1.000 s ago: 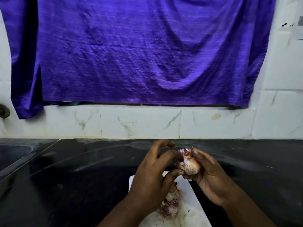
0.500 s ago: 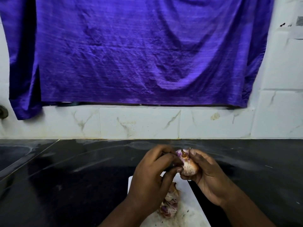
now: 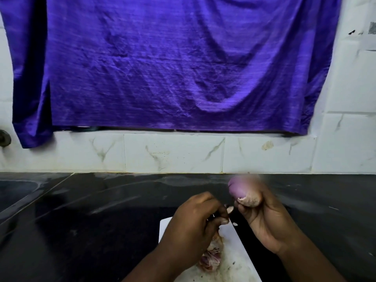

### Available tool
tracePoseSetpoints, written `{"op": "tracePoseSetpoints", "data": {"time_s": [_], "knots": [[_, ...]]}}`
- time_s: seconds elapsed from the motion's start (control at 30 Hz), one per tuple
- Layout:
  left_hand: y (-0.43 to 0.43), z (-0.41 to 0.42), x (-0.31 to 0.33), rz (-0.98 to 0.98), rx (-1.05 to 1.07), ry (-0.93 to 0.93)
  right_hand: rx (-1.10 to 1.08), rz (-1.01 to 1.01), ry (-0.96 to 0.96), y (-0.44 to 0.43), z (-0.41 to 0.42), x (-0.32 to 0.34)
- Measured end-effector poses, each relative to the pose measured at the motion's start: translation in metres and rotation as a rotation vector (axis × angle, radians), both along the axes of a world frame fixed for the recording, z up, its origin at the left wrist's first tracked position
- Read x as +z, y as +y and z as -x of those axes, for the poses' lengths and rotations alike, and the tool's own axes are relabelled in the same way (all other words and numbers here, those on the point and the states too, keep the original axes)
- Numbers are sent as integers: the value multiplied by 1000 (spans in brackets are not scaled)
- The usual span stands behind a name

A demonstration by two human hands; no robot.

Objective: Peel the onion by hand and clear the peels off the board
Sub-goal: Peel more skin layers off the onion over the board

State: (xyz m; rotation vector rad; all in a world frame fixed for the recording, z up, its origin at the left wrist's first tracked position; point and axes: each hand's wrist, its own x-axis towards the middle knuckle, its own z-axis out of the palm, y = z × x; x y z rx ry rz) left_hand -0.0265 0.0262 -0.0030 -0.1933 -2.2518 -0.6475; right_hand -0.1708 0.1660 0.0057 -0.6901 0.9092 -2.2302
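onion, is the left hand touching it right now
Apart. The head view shows dark counter between the left hand, pinching a peel scrap, and the onion in the right hand.

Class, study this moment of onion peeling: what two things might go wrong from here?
The onion, gripped in the right hand, seems held past the far edge of the board, so the peel scrap in the left hand may drop onto the counter. The onion's bared purple end looks smooth and could slip.

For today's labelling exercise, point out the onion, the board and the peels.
onion (image 3: 237,187), head view, bare purple top.
board (image 3: 234,245), head view, bare white part.
peels (image 3: 210,259), head view, middle of pile.
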Motion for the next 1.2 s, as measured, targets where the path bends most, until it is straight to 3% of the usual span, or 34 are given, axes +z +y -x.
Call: {"op": "tracePoseSetpoints", "data": {"time_s": [0.17, 0.5, 0.67, 1.2], "knots": [[-2, 0, -3, 49, 78, -98, -25, -27, 51, -1, -1, -1], [3, -5, 4, -82, 184, 132, 52, -40, 153, -4, 1, -8], [4, -4, 5, -54, 178, 134, 91, -96, 249, -6, -4, -8], [-1, 1, 1, -200, 145, 190, -7, -152, 281, -9, -4, -10]]}}
